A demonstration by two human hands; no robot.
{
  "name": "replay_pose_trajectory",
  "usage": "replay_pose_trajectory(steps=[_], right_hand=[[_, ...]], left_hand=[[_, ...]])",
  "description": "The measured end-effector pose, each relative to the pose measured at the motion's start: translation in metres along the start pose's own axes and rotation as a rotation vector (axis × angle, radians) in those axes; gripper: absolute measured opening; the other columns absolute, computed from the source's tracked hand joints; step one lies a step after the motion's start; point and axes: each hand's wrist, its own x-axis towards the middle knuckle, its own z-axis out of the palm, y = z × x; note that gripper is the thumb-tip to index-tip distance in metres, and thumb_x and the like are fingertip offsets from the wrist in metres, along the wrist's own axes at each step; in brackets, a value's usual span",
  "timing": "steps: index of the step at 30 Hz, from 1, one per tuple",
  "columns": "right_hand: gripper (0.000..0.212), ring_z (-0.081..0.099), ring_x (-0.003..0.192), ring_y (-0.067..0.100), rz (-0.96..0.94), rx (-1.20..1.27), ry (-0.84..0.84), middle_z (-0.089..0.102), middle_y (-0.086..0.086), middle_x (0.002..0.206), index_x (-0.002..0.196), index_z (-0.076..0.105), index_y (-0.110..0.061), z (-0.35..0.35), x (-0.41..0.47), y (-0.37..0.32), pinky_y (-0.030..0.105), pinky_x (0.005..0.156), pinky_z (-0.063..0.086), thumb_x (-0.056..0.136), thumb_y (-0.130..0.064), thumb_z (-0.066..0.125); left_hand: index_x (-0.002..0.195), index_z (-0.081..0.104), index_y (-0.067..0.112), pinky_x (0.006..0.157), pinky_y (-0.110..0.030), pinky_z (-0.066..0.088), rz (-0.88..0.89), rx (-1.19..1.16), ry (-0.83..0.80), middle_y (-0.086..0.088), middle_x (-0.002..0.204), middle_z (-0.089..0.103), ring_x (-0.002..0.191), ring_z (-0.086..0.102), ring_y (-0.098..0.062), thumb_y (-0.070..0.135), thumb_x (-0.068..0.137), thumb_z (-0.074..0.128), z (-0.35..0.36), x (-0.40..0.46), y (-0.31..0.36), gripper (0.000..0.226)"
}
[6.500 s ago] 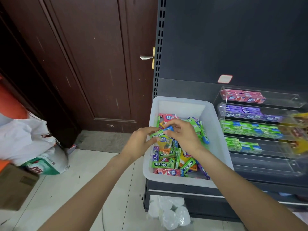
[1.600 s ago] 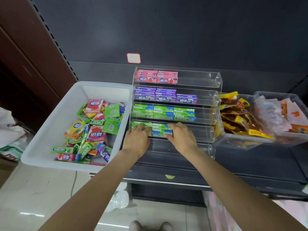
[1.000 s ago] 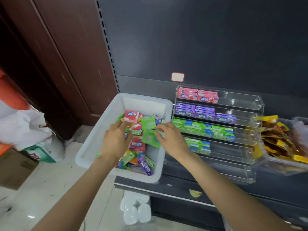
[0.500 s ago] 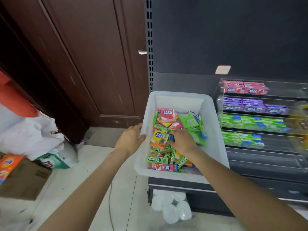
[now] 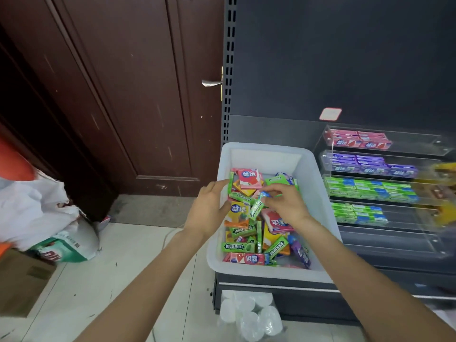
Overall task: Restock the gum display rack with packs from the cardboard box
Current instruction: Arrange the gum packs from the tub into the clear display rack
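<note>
The right hand's grip now pinches a green-blue pack above the white bin, lifted since a moment ago. The left hand, fingers spread, touches the pile. Next goes the rack.

Both forearms extend forward, converging. Left hand: fingers straight, relaxed, tips pointing forward-right. Right hand: fingers curled, pinching a green-and-blue pack at their tips.

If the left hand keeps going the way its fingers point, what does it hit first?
Probably the upright green gum pack at the left wall of the white plastic bin; the left hand has its fingertips at it already, though contact is unclear.
</note>
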Motion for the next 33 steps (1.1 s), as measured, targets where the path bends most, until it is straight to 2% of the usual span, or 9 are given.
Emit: replay_pose_trajectory(steps=[2,4,7,13,20,25,28,30,33], right_hand=[[0.021,0.063,0.082,0.019,0.035,0.258,0.026,0.060,0.003,0.086,0.100,0.066,-0.008,-0.016,-0.004,-0.006,0.029,0.077,0.056,0.081,0.002,0.067],[0.019,0.065,0.070,0.013,0.041,0.429,0.052,0.059,0.006,0.082,0.100,0.062,-0.001,-0.032,-0.009,-0.012,0.021,0.069,0.057,0.082,0.006,0.064],[0.021,0.066,0.061,0.006,0.003,0.544,0.088,0.059,0.013,0.082,0.103,0.059,0.006,-0.059,-0.018,-0.015,0.016,0.064,0.055,0.082,0.009,0.062],[0.014,0.068,0.063,0.013,-0.033,0.634,0.159,0.060,0.011,0.074,0.086,0.059,-0.003,-0.129,-0.030,0.004,0.021,0.068,0.057,0.081,0.009,0.062],[0.022,0.070,0.078,0.022,-0.040,0.558,0.137,0.064,0.009,0.076,0.101,0.067,-0.003,-0.240,-0.036,0.056,0.026,0.077,0.057,0.080,0.006,0.066],[0.022,0.067,0.075,0.020,-0.038,0.565,0.165,0.064,0.010,0.079,0.104,0.063,0.002,-0.309,-0.018,0.090,0.020,0.073,0.057,0.083,0.009,0.059],[0.025,0.066,0.078,0.021,-0.020,0.539,0.159,0.064,0.013,0.084,0.109,0.061,0.003,-0.333,-0.008,0.112,0.019,0.072,0.057,0.084,0.009,0.059],[0.023,0.066,0.080,0.021,0.014,0.493,0.157,0.065,0.014,0.088,0.105,0.062,-0.001,-0.339,-0.004,0.130,0.022,0.075,0.057,0.083,0.007,0.061],[0.021,0.066,0.083,0.021,0.068,0.388,0.126,0.065,0.013,0.091,0.093,0.063,-0.011,-0.337,-0.004,0.158,0.025,0.077,0.058,0.081,0.006,0.064]], left_hand=[[0.138,0.043,0.019,0.100,-0.032,0.040,0.077,-0.043,-0.049,-0.002,0.135,0.050,0.121,0.047,-0.019,0.020,0.095,0.052,0.002,0.007,0.014,0.044],[0.133,0.049,0.017,0.094,-0.024,0.042,0.128,-0.112,-0.091,-0.002,0.128,0.057,0.111,0.054,-0.015,0.021,0.094,0.053,0.006,0.014,0.032,0.039],[0.121,0.059,0.015,0.073,-0.004,0.041,0.134,-0.263,-0.113,0.002,0.105,0.063,0.087,0.058,-0.008,0.018,0.092,0.057,0.013,0.025,0.064,0.029],[0.096,0.070,0.013,0.065,-0.002,0.041,0.179,-0.354,-0.094,0.002,0.091,0.069,0.075,0.058,-0.005,0.006,0.088,0.060,0.044,0.054,0.133,0.015],[0.089,0.068,0.019,0.068,-0.002,0.041,0.202,-0.459,-0.109,0.009,0.080,0.065,0.071,0.057,0.003,0.006,0.086,0.064,0.116,0.078,0.225,0.013],[0.103,0.066,0.013,0.068,-0.005,0.043,0.181,-0.395,-0.094,0.005,0.087,0.061,0.075,0.056,-0.004,0.007,0.088,0.061,0.169,0.095,0.274,0.017],[0.114,0.062,0.011,0.081,-0.010,0.043,0.164,-0.239,-0.105,-0.002,0.105,0.064,0.091,0.058,-0.009,0.008,0.090,0.059,0.193,0.102,0.283,0.025],[0.121,0.059,0.013,0.095,-0.022,0.043,0.179,-0.040,-0.131,-0.004,0.118,0.061,0.107,0.057,-0.015,0.012,0.091,0.057,0.208,0.101,0.280,0.029],[0.122,0.058,0.015,0.098,-0.034,0.044,0.179,0.108,-0.178,-0.004,0.121,0.057,0.110,0.056,-0.021,0.013,0.092,0.055,0.223,0.090,0.271,0.030]])
